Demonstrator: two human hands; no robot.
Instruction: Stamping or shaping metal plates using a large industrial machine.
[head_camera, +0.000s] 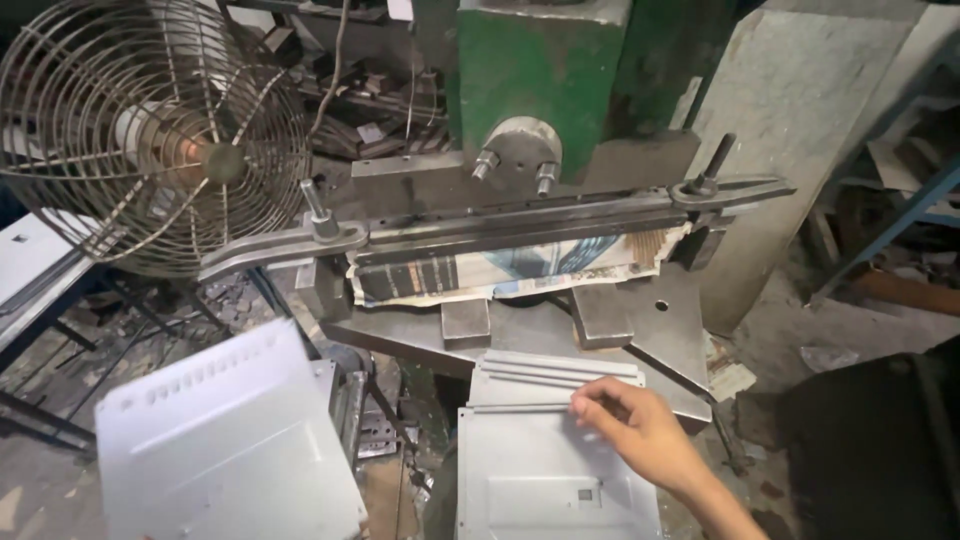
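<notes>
Head view: my right hand (640, 425), fingers loosely curled, rests on a thin, stiff metal panel (550, 470); sharp edges favour flat-side grips. Left hand unseen beside another panel (225, 440).

The slotted sheet-metal panel (225, 440) at lower left is motion-blurred and cut by the bottom edge, hiding whatever holds it. The right hand (640, 425) covers part of the grey panel (550, 480).

The workshop is dim, with soft light from above and deep shadow at the right edge. The pale metal panel (225, 450) at lower left is motion-blurred and slightly overexposed; the middle is sharper.
</notes>
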